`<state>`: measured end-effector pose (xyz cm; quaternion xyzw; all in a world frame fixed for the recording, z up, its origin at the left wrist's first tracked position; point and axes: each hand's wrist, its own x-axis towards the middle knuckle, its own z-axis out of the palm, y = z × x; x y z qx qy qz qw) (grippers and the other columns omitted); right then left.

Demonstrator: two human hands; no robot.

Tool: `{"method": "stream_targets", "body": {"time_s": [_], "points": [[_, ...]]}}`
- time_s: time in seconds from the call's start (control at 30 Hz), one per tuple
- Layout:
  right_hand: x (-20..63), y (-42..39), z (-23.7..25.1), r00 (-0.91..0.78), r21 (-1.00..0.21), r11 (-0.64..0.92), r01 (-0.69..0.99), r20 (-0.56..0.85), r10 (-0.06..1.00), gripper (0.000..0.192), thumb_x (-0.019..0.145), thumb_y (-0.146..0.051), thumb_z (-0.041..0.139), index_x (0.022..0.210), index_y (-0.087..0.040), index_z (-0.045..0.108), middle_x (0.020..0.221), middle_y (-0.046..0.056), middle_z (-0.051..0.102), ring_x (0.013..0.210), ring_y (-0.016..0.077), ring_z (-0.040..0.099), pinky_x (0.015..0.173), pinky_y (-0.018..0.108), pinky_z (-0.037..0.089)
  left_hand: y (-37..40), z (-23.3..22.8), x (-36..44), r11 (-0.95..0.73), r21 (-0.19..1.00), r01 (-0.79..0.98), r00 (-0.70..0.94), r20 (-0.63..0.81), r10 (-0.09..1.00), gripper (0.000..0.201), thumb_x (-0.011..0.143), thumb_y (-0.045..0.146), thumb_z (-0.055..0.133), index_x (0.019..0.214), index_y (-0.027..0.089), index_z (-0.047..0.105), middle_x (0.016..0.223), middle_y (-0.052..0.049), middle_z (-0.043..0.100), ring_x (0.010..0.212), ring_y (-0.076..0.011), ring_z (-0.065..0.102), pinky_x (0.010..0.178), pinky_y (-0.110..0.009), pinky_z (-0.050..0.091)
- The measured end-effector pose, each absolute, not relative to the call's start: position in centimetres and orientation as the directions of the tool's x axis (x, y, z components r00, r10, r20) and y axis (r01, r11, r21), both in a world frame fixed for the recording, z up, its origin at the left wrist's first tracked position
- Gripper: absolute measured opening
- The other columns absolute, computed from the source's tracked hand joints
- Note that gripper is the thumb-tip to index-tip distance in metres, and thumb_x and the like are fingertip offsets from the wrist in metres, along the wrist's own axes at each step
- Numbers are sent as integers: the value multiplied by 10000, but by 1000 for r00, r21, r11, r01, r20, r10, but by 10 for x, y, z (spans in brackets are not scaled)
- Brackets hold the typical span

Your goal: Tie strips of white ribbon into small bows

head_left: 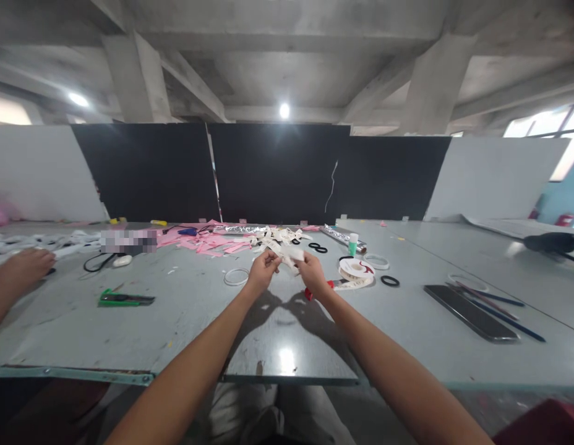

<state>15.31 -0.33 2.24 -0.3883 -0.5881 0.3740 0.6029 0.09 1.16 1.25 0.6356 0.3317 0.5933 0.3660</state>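
Both my hands meet above the middle of the grey table [185, 321]. My left hand [263, 270] and my right hand [312, 272] pinch the two ends of a short piece of white ribbon [287, 253] held between them. A red-handled tool [319, 288], partly hidden, lies under my right hand. Just right of it sits a roll of white ribbon [356, 272]. A white ring [236, 276] lies left of my left hand. Behind my hands is a heap of white ribbon bows [280, 236] and pink strips [213, 244].
Another person's hand [25, 267] rests on the table at far left. A green cutter [124, 299] lies left. Black rings [389, 280], a glue stick [352, 244], a foil roll [340, 236], a black phone [470, 312] and pens [500, 309] lie right. Black boards stand behind.
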Motion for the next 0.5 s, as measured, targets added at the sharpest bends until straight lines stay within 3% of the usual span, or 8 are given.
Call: {"method": "stream_targets", "body": {"time_s": [0.1, 0.17, 0.37, 0.5], "points": [[159, 4, 21, 127, -962, 241, -127, 225, 966, 272, 755, -430, 571, 848, -179, 625, 633, 1, 538, 507, 106, 481, 422, 224, 441, 13, 11, 0, -528, 849, -5, 88, 527, 845, 260, 719, 410, 638, 717, 176, 524, 637, 26, 538, 550, -88, 492, 547, -215, 391], [162, 7, 20, 164, -971, 196, -139, 173, 971, 254, 722, -404, 629, 859, -193, 597, 666, -4, 555, 518, 103, 509, 421, 222, 466, 15, 9, 0, -528, 849, -12, 81, 527, 846, 249, 711, 394, 648, 725, 175, 529, 652, 24, 543, 555, -89, 489, 543, -214, 392], [158, 4, 17, 1, -945, 324, 39, 324, 946, 281, 671, -418, 694, 691, -151, 609, 595, -1, 555, 517, 96, 502, 445, 205, 467, 14, 6, 1, -520, 854, 1, 142, 515, 846, 250, 664, 350, 713, 744, 156, 577, 638, 19, 551, 532, -81, 455, 519, -214, 349], [155, -1, 17, 16, -927, 364, 85, 367, 930, 233, 703, -383, 646, 707, -164, 567, 565, -23, 521, 466, 91, 482, 402, 207, 455, 11, 8, 3, -490, 870, -41, 121, 492, 862, 255, 635, 329, 729, 733, 154, 571, 665, 16, 560, 551, -78, 459, 529, -214, 354]]}}
